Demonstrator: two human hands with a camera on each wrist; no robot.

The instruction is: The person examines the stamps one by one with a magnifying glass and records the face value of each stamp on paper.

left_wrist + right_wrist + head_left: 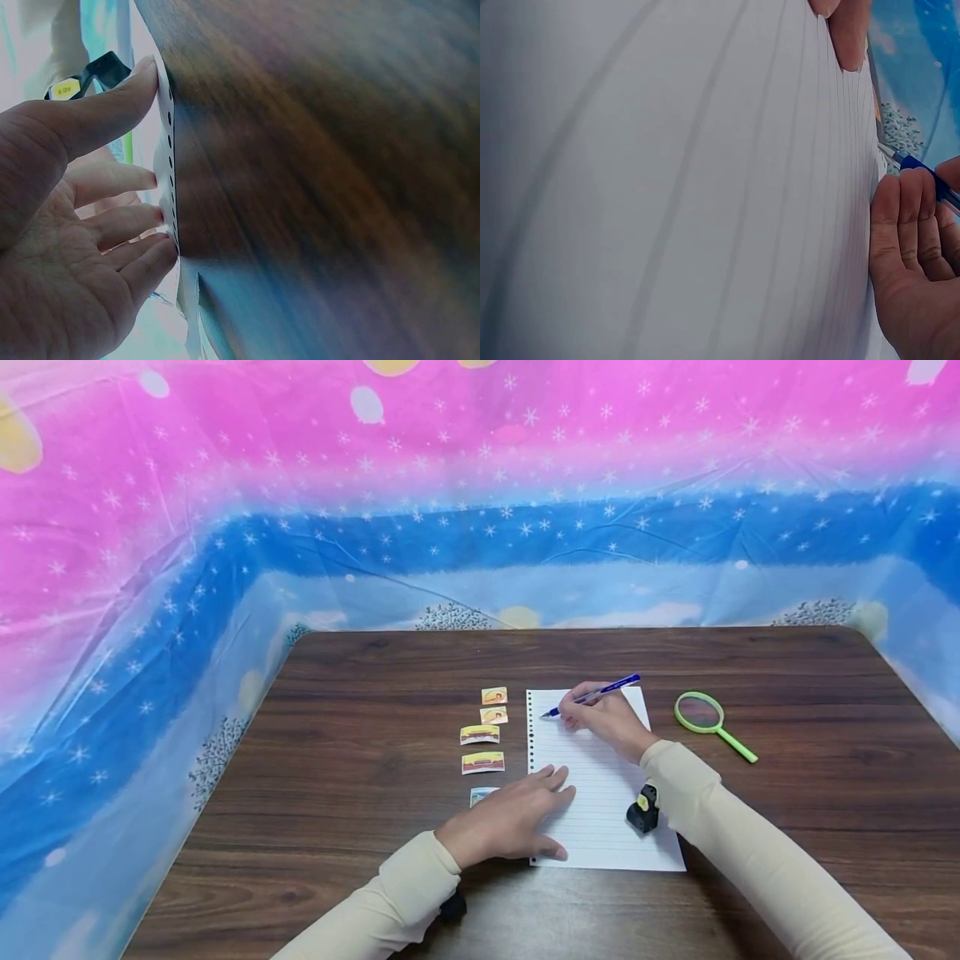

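A lined sheet of paper (600, 802) with punched holes down its left edge lies on the table. My right hand (606, 718) pinches a blue pen (611, 685), its tip at the sheet's upper left. In the right wrist view, the curled fingers (907, 232) rest by the paper, and the pen (909, 162) points away from them. My left hand (517, 814) lies across the lower left edge of the sheet with fingers spread. The left wrist view shows its thumb and fingertips touching the paper (166, 127) near the holes. Any writing is too small to make out.
Left of the sheet, several small picture cards (482, 763) lie in a column, the lowest partly behind my left hand. A green magnifying glass (738, 745) lies to the right on the brown wooden table (360, 718). Patterned cloth (465, 535) hangs around the table's back and sides.
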